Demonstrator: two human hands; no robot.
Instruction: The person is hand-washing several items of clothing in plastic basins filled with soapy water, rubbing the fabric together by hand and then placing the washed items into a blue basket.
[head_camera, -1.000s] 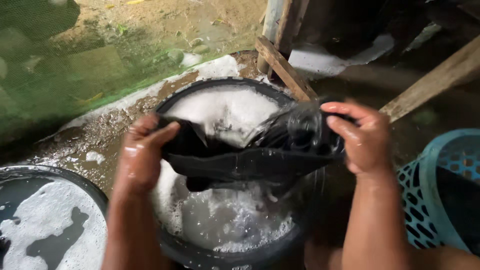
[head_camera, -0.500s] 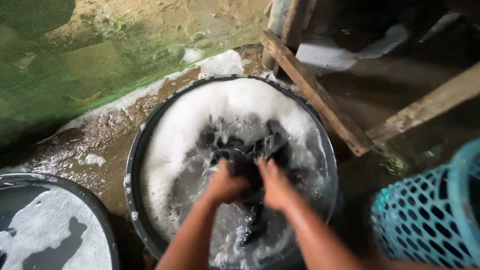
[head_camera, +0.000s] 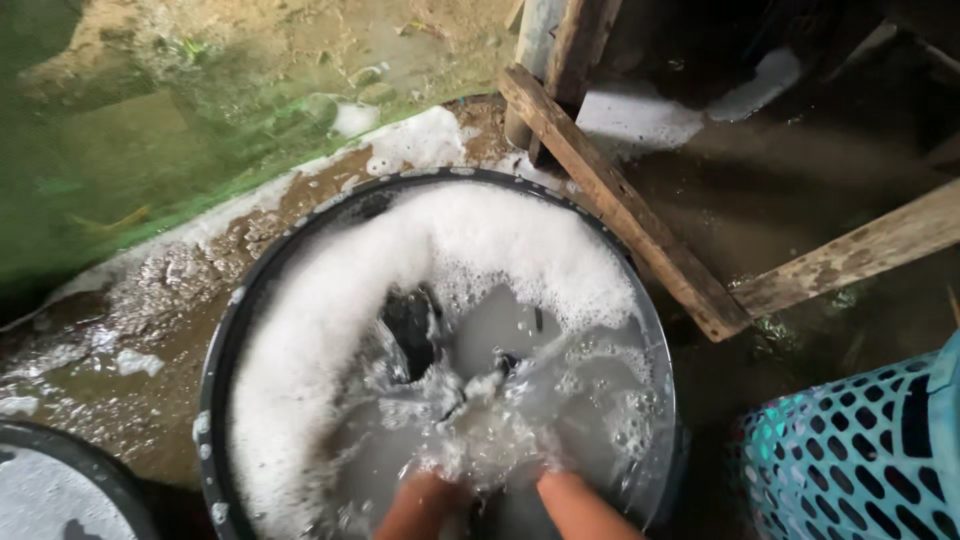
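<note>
Black plastic basin (head_camera: 215, 380) fills the middle of the view, brimming with grey wash water and a thick crescent of white suds (head_camera: 330, 300) along its far and left side. Wooden beams (head_camera: 620, 205) cross just beyond its right rim over wet, muddy ground (head_camera: 150, 290), with green netting (head_camera: 120, 130) at the upper left. A turquoise laundry basket (head_camera: 850, 460) stands at the lower right, a second dark basin (head_camera: 60, 490) at the lower left. Dark cloth (head_camera: 412, 325) shows through the foam near the centre, mostly sunk. Left hand (head_camera: 440, 475) and right hand (head_camera: 535, 470) are plunged under churning water at the near rim, only the wrists visible; whether they clutch anything cannot be told
</note>
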